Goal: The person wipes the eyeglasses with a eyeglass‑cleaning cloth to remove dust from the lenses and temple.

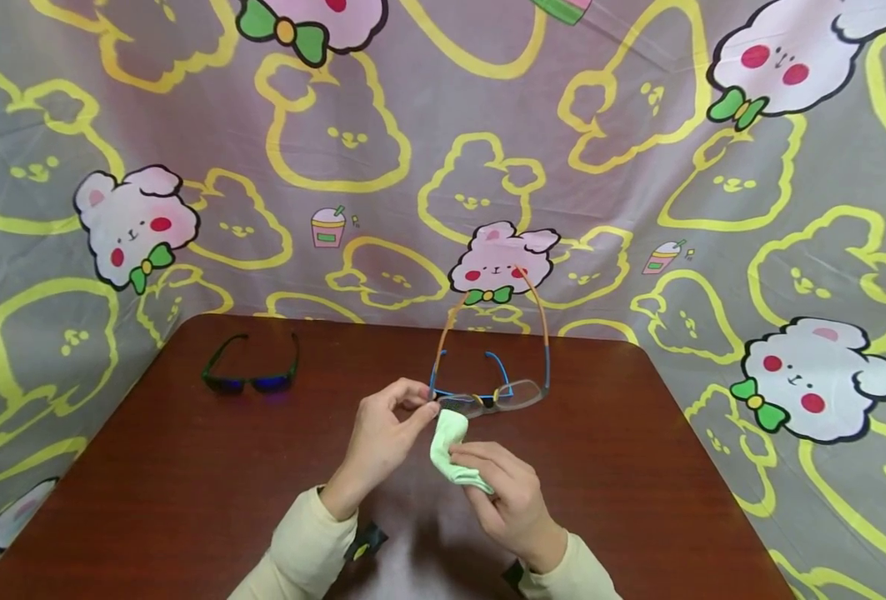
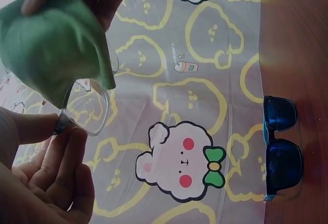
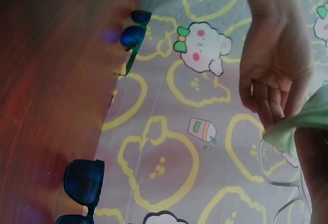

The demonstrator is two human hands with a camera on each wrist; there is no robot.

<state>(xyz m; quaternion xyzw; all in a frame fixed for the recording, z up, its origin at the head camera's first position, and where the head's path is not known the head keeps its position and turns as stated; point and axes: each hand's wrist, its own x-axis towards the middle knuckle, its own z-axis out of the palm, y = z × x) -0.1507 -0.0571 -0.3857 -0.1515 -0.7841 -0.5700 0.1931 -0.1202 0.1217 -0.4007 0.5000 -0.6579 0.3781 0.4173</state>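
Note:
Clear-framed eyeglasses [image 1: 519,395] with orange-and-blue temples are held up over the table, temples pointing away. My left hand [image 1: 382,433] pinches them at the left corner of the frame, thumb against fingertips. In my right hand [image 1: 513,500] is a light green cloth [image 1: 450,450], gripped between thumb and fingers. The cloth's upper end overlaps the lower edge of the left lens. In the left wrist view the green cloth [image 2: 56,44] covers part of the lens, and the clear rim [image 2: 105,111] shows below it.
Blue sunglasses [image 2: 284,165] stand on the dark red-brown table [image 1: 150,467] behind the held eyeglasses. Further left are sunglasses with dark green frames and blue lenses [image 1: 272,382]. A grey curtain [image 1: 412,108] with cartoon prints surrounds the table's back and sides.

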